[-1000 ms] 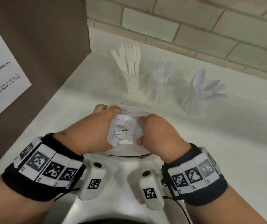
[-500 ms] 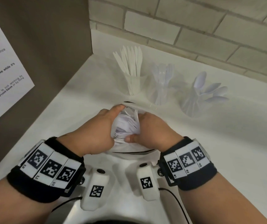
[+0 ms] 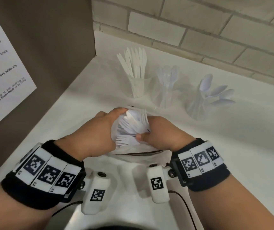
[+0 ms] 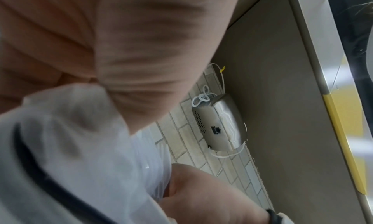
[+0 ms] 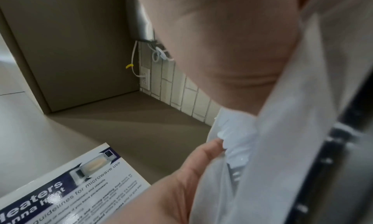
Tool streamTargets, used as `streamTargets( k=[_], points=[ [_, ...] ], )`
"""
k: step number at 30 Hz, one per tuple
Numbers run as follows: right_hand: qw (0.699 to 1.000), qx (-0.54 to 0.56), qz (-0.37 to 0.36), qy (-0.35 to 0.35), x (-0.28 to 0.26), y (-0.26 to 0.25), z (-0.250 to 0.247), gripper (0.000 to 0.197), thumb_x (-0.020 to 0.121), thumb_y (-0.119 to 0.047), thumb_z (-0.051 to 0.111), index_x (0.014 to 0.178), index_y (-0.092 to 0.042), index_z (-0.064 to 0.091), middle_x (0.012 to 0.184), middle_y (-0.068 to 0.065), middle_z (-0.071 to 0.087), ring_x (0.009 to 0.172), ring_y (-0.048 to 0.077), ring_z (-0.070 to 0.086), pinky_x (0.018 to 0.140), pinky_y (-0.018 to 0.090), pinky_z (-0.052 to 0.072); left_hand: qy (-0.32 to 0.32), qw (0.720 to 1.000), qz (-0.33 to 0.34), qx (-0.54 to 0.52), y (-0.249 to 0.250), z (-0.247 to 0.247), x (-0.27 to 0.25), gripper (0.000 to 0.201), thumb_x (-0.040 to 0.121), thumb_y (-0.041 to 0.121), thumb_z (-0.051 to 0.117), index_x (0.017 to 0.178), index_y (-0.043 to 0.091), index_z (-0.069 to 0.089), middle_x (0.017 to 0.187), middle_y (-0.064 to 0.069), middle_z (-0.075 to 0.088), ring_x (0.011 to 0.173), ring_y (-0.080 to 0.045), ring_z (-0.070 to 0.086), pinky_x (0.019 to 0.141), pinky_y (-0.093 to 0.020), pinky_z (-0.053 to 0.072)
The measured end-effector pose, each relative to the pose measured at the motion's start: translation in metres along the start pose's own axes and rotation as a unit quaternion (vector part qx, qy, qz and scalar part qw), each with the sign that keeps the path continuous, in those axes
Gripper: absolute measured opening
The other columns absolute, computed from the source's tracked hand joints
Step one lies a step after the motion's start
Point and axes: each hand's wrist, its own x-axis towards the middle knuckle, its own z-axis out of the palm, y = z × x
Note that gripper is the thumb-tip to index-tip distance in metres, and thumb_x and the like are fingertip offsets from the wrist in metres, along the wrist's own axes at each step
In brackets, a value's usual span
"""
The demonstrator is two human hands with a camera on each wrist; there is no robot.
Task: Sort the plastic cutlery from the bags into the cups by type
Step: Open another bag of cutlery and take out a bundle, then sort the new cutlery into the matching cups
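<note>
**Both hands gripping a bag of plastic forks on the counter**

Left hand (image 3: 91, 135) and right hand (image 3: 159, 133) closed on opposite sides of a clear plastic bag (image 3: 133, 149), fingers curled into the film and holding its mouth apart. Bag resting on the white counter (image 3: 232, 155), between the two wrists. White forks (image 3: 133, 125) bunched inside the opening, tines pointing several ways. Farther back, near the tiled wall (image 3: 199, 27), three clear cups in a row: knife cup (image 3: 137, 87) at left, filled with upright white knives; fork cup (image 3: 165, 95) in the middle, just beside it; spoon cup (image 3: 197, 107) at right, set apart, spoons fanned toward the right. Printed microwave notice (image 3: 2, 67) fixed to the brown side panel at left. Wrist views: crumpled film close to the lens, a dark strip along the bag's edge, a metal appliance (image 4: 220, 123) mounted on the tiles.
</note>
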Motion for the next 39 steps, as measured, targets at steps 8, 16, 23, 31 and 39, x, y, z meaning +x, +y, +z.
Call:
streamTargets(
  k=[8, 16, 23, 31, 39],
  points=[
    [0.994, -0.108, 0.028, 0.012, 0.003, -0.012, 0.018, 0.033, 0.084, -0.046, 0.061, 0.099, -0.018, 0.055, 0.090, -0.002, 0.053, 0.087, 0.019, 0.055, 0.080, 0.032, 0.048, -0.014, 1.000, -0.004, 0.005, -0.002, 0.002, 0.001, 0.104, 0.072, 0.011, 0.069, 0.147, 0.046, 0.006, 0.117, -0.004, 0.051, 0.082, -0.017, 0.059, 0.055, -0.018, 0.043],
    [1.000, -0.004, 0.006, 0.004, -0.001, -0.008, 0.002, 0.040, 0.080, -0.030, 0.072, 0.116, -0.016, 0.061, 0.110, 0.004, 0.066, 0.099, 0.023, 0.061, 0.080, 0.029, 0.047, 0.021, 1.000, 0.003, -0.011, -0.007, -0.003, -0.004, 0.097, 0.069, 0.017, 0.073, 0.140, 0.053, 0.017, 0.100, 0.007, 0.040, 0.084, -0.009, 0.055, 0.064, -0.011, 0.042],
    [0.999, 0.035, -0.011, -0.014, -0.013, -0.005, -0.002, 0.019, 0.080, -0.026, 0.074, 0.081, -0.025, 0.055, 0.076, -0.012, 0.054, 0.069, 0.010, 0.053, 0.055, 0.017, 0.035, 0.025, 0.999, 0.000, -0.027, -0.014, 0.000, 0.001, 0.103, 0.063, 0.022, 0.078, 0.142, 0.050, 0.019, 0.120, 0.002, 0.048, 0.098, -0.014, 0.056, 0.078, -0.023, 0.048],
    [0.982, 0.176, -0.057, 0.029, -0.008, -0.004, 0.001, 0.019, 0.081, -0.018, 0.073, 0.082, -0.030, 0.058, 0.076, -0.016, 0.060, 0.070, -0.001, 0.056, 0.063, 0.009, 0.039, 0.049, 0.997, 0.041, -0.033, -0.013, -0.001, -0.001, 0.096, 0.059, 0.028, 0.078, 0.138, 0.044, 0.026, 0.115, 0.003, 0.058, 0.095, -0.012, 0.059, 0.073, -0.023, 0.049],
    [0.801, 0.584, -0.074, 0.105, -0.008, -0.011, -0.002, 0.007, 0.088, 0.003, 0.062, 0.087, -0.004, 0.065, 0.073, 0.011, 0.068, 0.070, 0.026, 0.069, 0.077, 0.039, 0.058, 0.035, 0.995, -0.049, 0.078, -0.021, -0.017, -0.005, 0.098, 0.069, 0.023, 0.072, 0.146, 0.043, 0.015, 0.121, 0.000, 0.045, 0.103, -0.020, 0.056, 0.085, -0.029, 0.049]
  ],
)
